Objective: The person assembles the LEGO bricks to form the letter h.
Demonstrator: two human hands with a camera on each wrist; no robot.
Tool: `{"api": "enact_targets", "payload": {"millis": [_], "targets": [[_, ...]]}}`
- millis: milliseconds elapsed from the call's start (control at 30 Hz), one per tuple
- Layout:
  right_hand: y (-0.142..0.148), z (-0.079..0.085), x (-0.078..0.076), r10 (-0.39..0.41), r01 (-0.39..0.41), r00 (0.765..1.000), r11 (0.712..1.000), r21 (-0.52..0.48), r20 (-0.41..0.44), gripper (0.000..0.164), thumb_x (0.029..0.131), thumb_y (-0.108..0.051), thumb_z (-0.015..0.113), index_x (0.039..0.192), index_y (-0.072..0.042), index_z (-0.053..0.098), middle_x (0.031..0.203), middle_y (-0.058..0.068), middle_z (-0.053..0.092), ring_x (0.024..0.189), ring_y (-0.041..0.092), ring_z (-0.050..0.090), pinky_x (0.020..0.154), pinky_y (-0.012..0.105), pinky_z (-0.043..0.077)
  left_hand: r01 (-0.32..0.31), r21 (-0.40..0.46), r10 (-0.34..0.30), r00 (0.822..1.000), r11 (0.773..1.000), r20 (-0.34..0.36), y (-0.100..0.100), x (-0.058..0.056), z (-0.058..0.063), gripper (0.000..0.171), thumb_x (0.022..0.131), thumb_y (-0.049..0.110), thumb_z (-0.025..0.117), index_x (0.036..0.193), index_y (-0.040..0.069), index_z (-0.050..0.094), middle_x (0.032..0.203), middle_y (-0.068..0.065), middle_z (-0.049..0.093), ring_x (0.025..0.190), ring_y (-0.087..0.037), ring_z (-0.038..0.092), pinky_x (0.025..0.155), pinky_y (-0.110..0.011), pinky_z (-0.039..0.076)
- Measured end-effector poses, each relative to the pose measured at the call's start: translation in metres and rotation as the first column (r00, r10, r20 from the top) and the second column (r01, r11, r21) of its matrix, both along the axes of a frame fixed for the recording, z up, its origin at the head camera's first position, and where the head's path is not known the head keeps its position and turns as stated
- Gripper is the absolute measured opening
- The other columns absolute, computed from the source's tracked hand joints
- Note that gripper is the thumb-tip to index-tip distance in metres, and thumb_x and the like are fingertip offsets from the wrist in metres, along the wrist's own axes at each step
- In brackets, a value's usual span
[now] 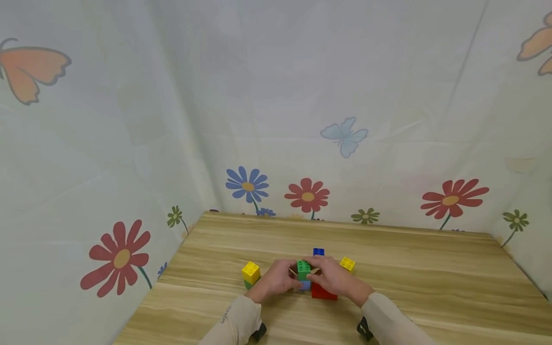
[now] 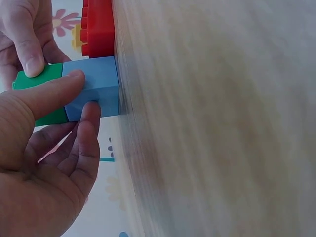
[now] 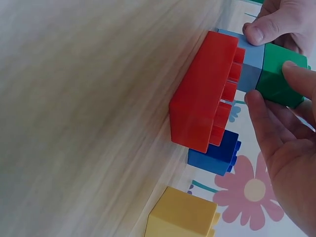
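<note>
In the head view a green toy brick (image 1: 304,270) sits on top of a light blue brick (image 1: 304,285) at the middle of the table. My left hand (image 1: 282,277) grips the light blue brick (image 2: 94,89) from the left, thumb on one face and fingers on the other. My right hand (image 1: 329,275) pinches the green brick (image 3: 281,74) between thumb and fingers. The two bricks meet flush along one seam in both wrist views. A long red brick (image 3: 205,94) with studs on top stands right beside the light blue one.
A yellow brick (image 1: 250,271) on a green brick (image 1: 249,284) stands left of my left hand. Behind my right hand are a dark blue brick (image 1: 318,251) and another yellow brick (image 1: 347,264). A flower-print curtain (image 1: 267,120) hangs beyond the wooden table (image 1: 409,268).
</note>
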State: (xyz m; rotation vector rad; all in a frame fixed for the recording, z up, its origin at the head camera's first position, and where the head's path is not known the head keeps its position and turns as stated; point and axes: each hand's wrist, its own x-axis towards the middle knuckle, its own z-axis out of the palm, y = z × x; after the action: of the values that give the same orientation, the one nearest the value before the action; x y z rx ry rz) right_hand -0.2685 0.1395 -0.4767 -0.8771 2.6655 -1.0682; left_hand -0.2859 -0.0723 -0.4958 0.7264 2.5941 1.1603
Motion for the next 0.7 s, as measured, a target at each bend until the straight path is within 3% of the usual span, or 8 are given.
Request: {"api": "enact_targets", "payload": {"millis": [700], "targets": [[0.0015,-0.0033,-0.0021,0.009,-0.007,0.999,0.999,0.039,-0.043,0.046,0.104,-0.010,0.069,0.146,0.002,0.058,0.142,0.018,0.063,0.115,0.031,0.068,0.094,0.041,0.059,-0.004,-0.024,0.003,1.000,1.000,-0.013,0.0013,0.0002,0.0014,0.025,0.086,0.002,0.087,0.106,0.002,0.072,0.099,-0.006,0.073,0.082,-0.013,0.067,0.074,-0.027,0.058]]}}
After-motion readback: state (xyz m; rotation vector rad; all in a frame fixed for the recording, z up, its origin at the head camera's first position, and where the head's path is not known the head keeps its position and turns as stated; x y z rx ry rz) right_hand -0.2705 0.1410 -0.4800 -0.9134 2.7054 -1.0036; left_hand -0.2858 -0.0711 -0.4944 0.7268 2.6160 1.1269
